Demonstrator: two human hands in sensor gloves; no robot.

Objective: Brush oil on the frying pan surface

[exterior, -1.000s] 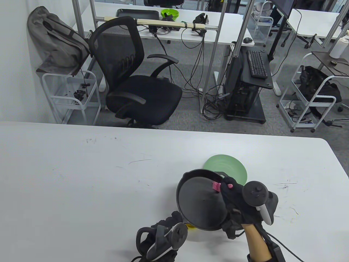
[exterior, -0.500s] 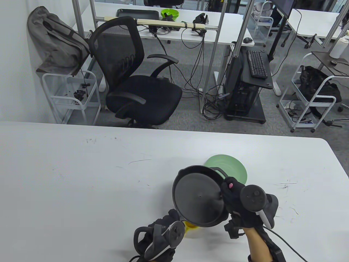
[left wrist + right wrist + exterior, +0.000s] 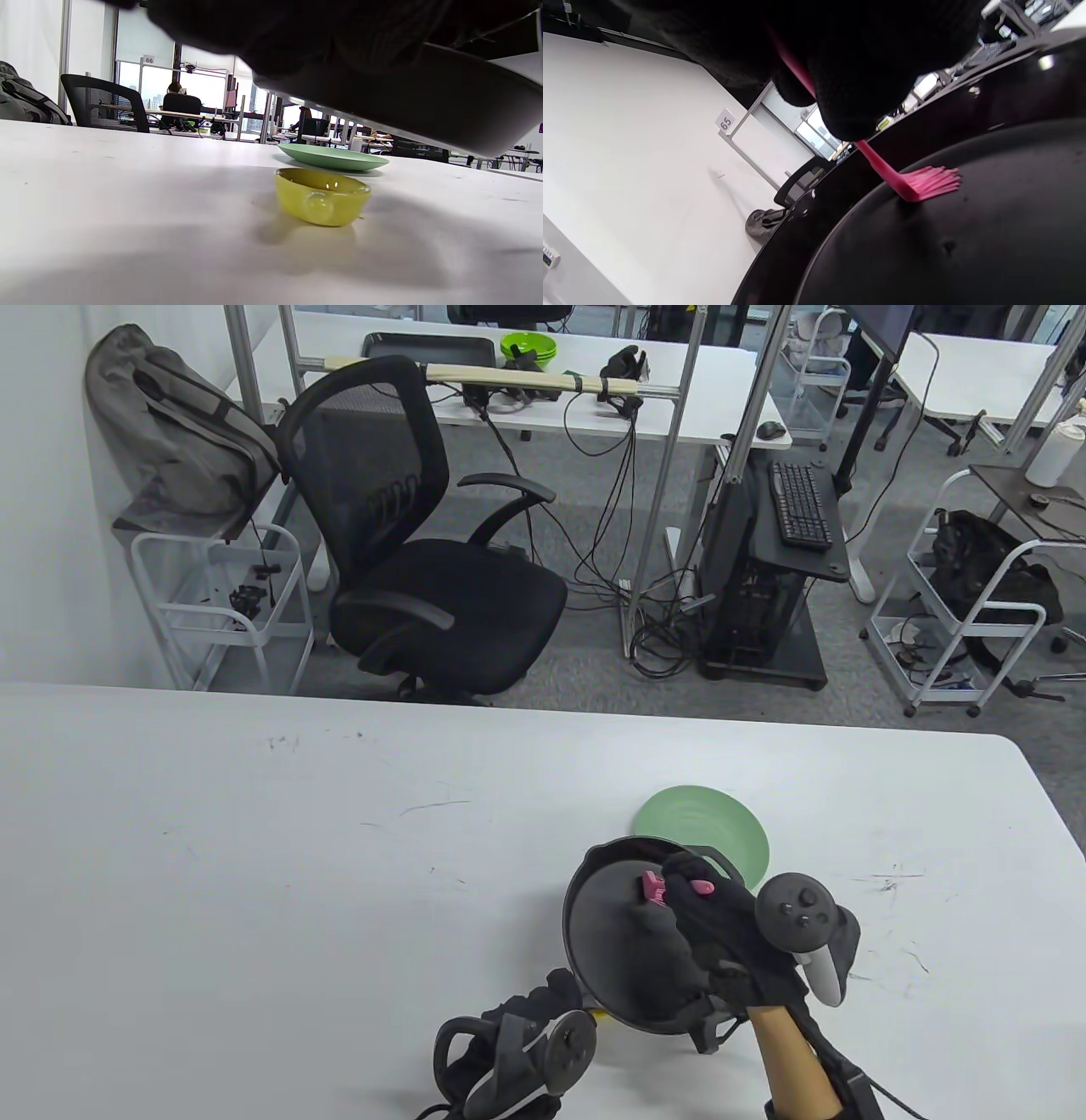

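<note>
A black frying pan (image 3: 611, 950) is held tilted above the table near the front edge. My left hand (image 3: 543, 997) grips it at its near-left side; the grip itself is mostly hidden. My right hand (image 3: 704, 925) grips a pink silicone brush (image 3: 652, 889) whose bristles lie on the far part of the pan's inner surface. In the right wrist view the bristles (image 3: 929, 183) touch the dark pan floor (image 3: 946, 245). In the left wrist view the pan's underside (image 3: 424, 106) hangs over a small yellow bowl (image 3: 322, 201).
A green plate (image 3: 717, 823) lies on the white table (image 3: 297, 857) just beyond the pan; it also shows in the left wrist view (image 3: 333, 156). The yellow bowl (image 3: 599, 1016) peeks out under the pan's near rim. An office chair and carts stand past the table.
The pan has shifted a little right and toward me. The brush head, hidden behind my right hand half a second ago, now shows on the pan's far surface, further left than a second ago.
</note>
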